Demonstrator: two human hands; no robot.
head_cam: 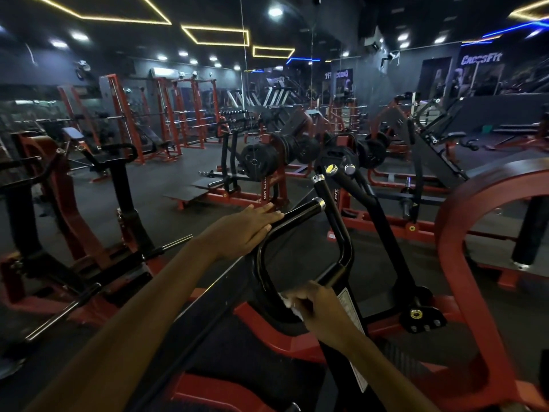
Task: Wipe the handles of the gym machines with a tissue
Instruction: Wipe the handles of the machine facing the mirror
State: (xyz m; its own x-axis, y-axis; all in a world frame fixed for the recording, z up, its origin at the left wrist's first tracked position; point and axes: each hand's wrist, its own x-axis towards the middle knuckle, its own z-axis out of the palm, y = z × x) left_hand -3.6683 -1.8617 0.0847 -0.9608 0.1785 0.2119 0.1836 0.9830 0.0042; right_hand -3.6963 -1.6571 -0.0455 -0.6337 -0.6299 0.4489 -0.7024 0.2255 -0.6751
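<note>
Dim gym floor (166,185) with dark matting stretches back to a mirrored wall, under yellow strip lights (215,35) on a black ceiling. One black looped handle bar (264,263) of a red-framed machine (463,233) stands in the foreground and serves as the landmark. It ends in two chrome-capped grips: one (303,209) angled up to the right, another (322,191) rising just behind it. Two more chrome-tipped grips (340,171) show beyond these.

One left hand (243,230) rests flat on the upper bend of the handle bar, fingers (267,212) straight and together, not curled round it. One right hand (318,304) sits at the lower bend of the handle bar, its fingers curled and pinching a single white tissue (292,306) against the bar. The tissue is crumpled and partly hidden under the hand.

Behind the handle bar, black weight plates (258,165) hang on a red machine; their count is unclear in the dark. To the left of the handle bar stands another red and black machine (59,203), and farther back several red racks (166,114) line the wall.
</note>
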